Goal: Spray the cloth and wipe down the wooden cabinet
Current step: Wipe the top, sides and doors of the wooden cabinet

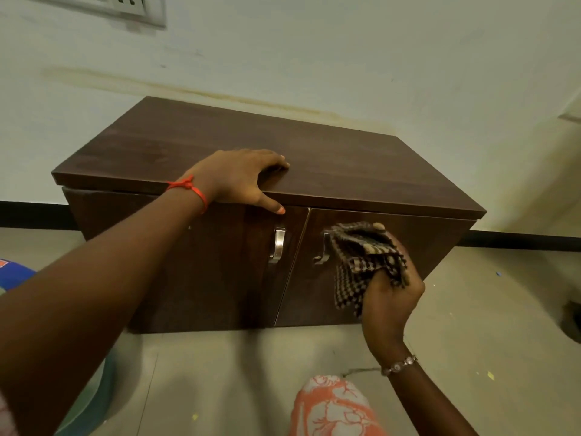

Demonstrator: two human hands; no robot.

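Cabinet: I saw the dark wooden cabinet (345, 165) standing on the pale tiled floor (471, 325), its back close against the whitish wall (314, 58), both doors closed.
Left door: it carried a curved metal handle (277, 245) near the centre seam.
Right door: its own metal handle (321, 251) sat just beside the seam, partly covered by the cloth.
Left hand: my left hand (242, 177) lay palm down on the front edge of the cabinet top, fingers spread flat on the wood and the thumb hanging over the edge onto the left door; it was open and grasped nothing.
Left wrist: a red thread band (191, 188) was tied round it.
Right hand: my right hand (393, 291) was closed round the bunched lower part of the cloth, thumb and fingers wrapped tight.
Cloth: the dark-and-light checked cloth (361, 259) was pressed against the upper part of the right door, just beside its handle, with a loose corner hanging down to the left of my fist.
Right wrist: a beaded bracelet (399, 365) showed on it.
Knee: a knee in orange-and-white patterned fabric (333, 407) sat at the bottom of the view, below the right arm.
Wall fitting: a socket plate (132, 4) was at the top left of the wall.
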